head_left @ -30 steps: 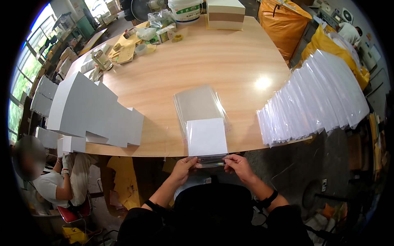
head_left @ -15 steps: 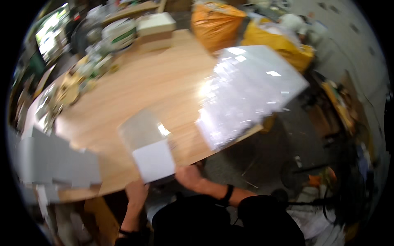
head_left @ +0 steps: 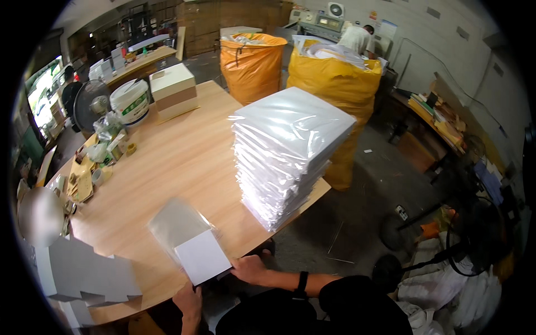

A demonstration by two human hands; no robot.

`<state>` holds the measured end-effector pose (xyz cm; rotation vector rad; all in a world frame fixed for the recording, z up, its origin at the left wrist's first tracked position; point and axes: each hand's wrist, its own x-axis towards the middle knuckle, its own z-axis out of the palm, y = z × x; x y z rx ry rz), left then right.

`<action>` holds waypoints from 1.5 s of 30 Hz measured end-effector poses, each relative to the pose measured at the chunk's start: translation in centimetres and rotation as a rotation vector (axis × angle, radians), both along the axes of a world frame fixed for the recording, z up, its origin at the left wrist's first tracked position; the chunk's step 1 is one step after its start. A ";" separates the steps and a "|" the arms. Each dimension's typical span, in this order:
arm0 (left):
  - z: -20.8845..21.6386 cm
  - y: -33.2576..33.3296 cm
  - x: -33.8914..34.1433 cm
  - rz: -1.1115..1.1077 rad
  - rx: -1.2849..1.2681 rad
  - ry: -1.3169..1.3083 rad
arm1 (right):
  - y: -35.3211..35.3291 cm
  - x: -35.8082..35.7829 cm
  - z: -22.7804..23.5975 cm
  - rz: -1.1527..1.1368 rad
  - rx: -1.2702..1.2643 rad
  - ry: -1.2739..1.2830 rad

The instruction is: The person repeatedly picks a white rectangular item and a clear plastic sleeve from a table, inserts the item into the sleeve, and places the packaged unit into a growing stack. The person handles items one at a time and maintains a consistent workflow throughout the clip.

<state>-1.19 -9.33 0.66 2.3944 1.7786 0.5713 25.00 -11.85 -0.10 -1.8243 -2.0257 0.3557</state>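
Observation:
A clear plastic sleeve (head_left: 177, 223) lies on the wooden table (head_left: 184, 156) near its front edge, with a white card (head_left: 202, 258) partly inside its near end. My left hand (head_left: 190, 298) grips the card's near left corner. My right hand (head_left: 249, 269) holds the near right corner of the card and sleeve; a black band sits on that wrist. A tall stack of wrapped white sheets (head_left: 285, 153) stands to the right of the sleeve.
Flat grey cardboard pieces (head_left: 84, 273) lie at the left. At the table's far end are a white bucket (head_left: 129, 102), a white box (head_left: 173, 89) and small clutter (head_left: 95, 162). Two big orange-yellow sacks (head_left: 329, 84) stand beyond. A person (head_left: 357, 39) works at a far machine.
The view has swung to the right, so the sheet stack and sacks now fill the centre. Both hands still hold the card and sleeve at the table's front edge.

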 end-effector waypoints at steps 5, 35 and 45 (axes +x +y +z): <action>-4.7 -0.6 -5.5 0.057 -0.730 -0.684 | 0.3 0.9 1.1 -0.070 -0.562 0.608; 2.7 -0.9 9.7 -0.478 -0.329 -0.235 | -4.1 3.1 -0.1 -0.175 -1.027 1.585; 3.6 -0.9 9.6 -0.475 -0.522 -0.238 | -0.4 1.1 -1.7 -0.241 -0.872 1.451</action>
